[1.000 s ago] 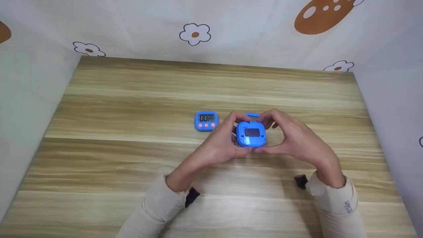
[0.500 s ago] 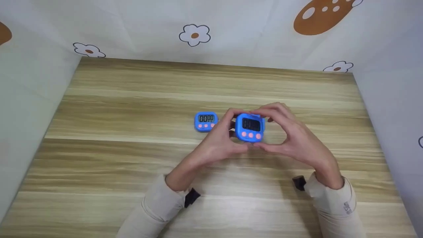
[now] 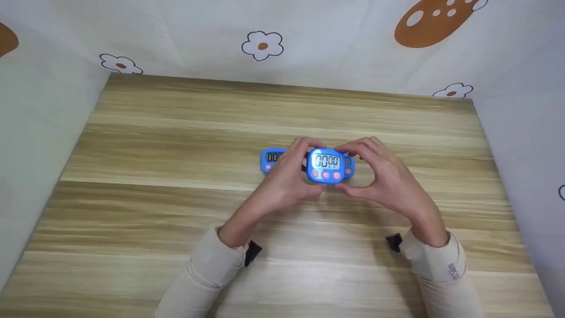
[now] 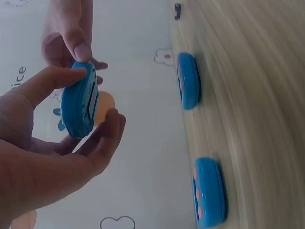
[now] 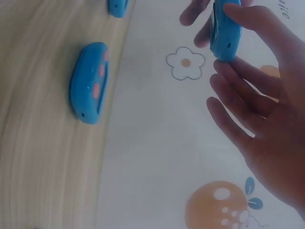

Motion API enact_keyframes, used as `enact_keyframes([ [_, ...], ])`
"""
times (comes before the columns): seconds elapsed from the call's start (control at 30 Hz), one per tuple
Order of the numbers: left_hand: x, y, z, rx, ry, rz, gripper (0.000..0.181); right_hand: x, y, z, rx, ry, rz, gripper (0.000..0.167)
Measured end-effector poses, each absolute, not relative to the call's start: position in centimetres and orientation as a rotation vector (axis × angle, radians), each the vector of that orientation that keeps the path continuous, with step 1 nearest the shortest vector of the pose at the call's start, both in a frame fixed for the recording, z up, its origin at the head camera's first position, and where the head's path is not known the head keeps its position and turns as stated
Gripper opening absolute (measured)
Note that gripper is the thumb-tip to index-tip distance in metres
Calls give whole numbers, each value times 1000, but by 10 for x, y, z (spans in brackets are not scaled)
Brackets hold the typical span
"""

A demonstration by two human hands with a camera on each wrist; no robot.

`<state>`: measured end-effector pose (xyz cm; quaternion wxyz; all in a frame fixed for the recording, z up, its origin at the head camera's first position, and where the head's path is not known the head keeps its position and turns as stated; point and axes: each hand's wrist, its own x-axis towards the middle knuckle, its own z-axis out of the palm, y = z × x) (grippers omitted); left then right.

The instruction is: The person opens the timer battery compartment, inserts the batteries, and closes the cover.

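Note:
A blue digital timer (image 3: 325,176) with pink buttons is held up above the table, its display reading 00 00 toward the head camera. My left hand (image 3: 284,179) pinches its left side between thumb and fingers. From the other side my right hand (image 3: 386,181) grips it, thumb at the lower edge and fingertips at the upper. Edge-on, the held timer (image 4: 76,107) appears in the left wrist view. Two similar blue timers lie on the table: the left one (image 3: 266,162) is partly covered by my left hand, the other (image 3: 349,171) mostly hidden behind the held timer.
The wood-grain table (image 3: 176,212) is bordered at the back by a pale cloth (image 3: 198,39) printed with flowers and orange shapes. Pale cloth also stands along both sides. A dark piece (image 3: 394,242) shows at the right cuff, another (image 3: 253,253) at the left.
The held timer has been turned from its back to its front, so display and buttons now face the head camera. Both hands have shifted slightly left and away with it.

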<state>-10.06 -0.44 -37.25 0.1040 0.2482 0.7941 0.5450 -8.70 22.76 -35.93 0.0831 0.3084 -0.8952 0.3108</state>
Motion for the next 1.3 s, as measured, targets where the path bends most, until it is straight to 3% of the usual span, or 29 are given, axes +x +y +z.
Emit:
enact_keyframes([
  [0.4, -146, -2, -398, 775, 2850, 603, 59, -137, 207, -402, 932, -2891, 720, 58],
  [0.73, -155, 4, -412, 752, 2807, 574, 63, -142, 207, -414, 912, -2942, 647, 61],
  [0.97, -154, -7, -398, 722, 2743, 772, 86, -135, 223, -406, 853, -3064, 564, 74],
  [1.17, -153, -15, -375, 581, 2701, 1332, 50, -128, 236, -394, 741, -3034, 517, 65],
  [1.3, -145, -6, -362, 699, 2541, 1600, 34, -116, 238, -371, 727, -2899, 827, 65],
])
